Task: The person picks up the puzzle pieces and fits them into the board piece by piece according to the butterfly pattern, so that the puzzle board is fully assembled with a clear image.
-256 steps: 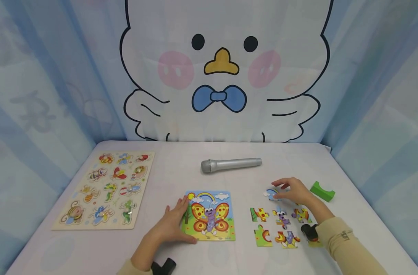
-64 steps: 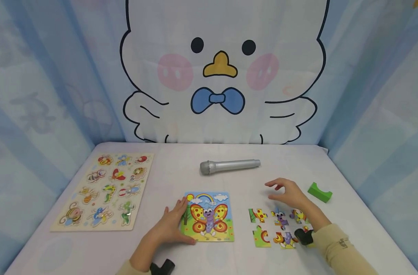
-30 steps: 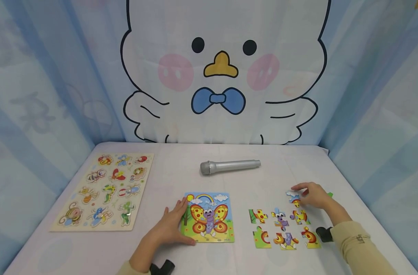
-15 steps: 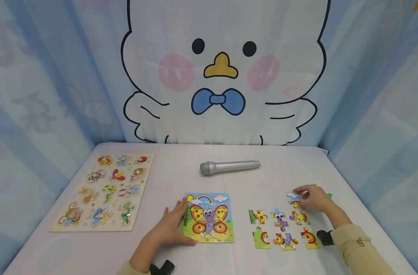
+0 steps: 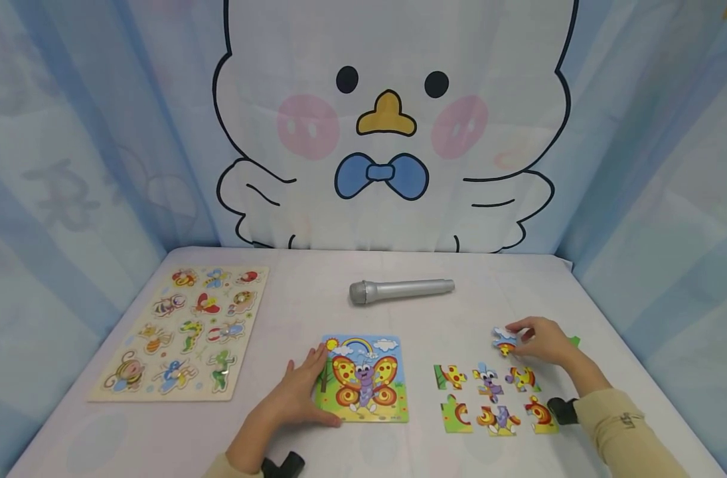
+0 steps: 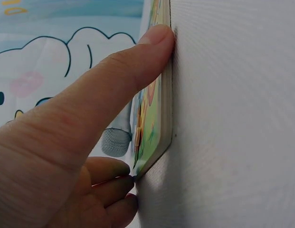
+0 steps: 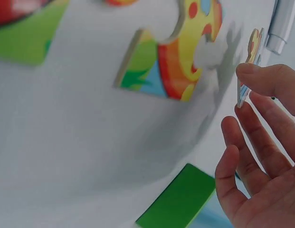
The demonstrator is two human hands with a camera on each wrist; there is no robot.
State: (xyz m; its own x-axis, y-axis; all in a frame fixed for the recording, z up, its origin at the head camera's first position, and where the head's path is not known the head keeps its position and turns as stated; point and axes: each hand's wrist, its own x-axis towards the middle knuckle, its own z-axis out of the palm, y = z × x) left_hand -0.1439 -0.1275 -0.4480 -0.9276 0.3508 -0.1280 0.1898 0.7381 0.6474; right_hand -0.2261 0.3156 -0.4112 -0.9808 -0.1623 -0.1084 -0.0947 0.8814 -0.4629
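My right hand (image 5: 542, 340) pinches a jigsaw piece (image 5: 504, 341) with a cloud and a red-yellow wing between thumb and fingertips. In the right wrist view the piece (image 7: 252, 52) stands nearly edge-on, raised off the table. Just in front of it lie two rows of jigsaw pieces, among them a purple butterfly-head piece (image 5: 488, 382) and a spotted wing piece (image 5: 522, 378). My left hand (image 5: 297, 392) rests along the left side of a square butterfly puzzle board (image 5: 366, 378), fingers extended. Its thumb (image 6: 142, 59) lies at the board's front edge.
A silver toy microphone (image 5: 402, 291) lies behind the board. On the left is a wooden peg board (image 5: 178, 335) with insect shapes. A green block (image 7: 178, 199) lies beyond the right hand, mostly hidden in the head view. A curtain (image 5: 393, 219) hangs behind the table.
The rainbow piece at my right hand 8.5 s ago is gone from that spot. The right hand came to the cloud piece, then lifted it slightly leftward. The left hand stays put.
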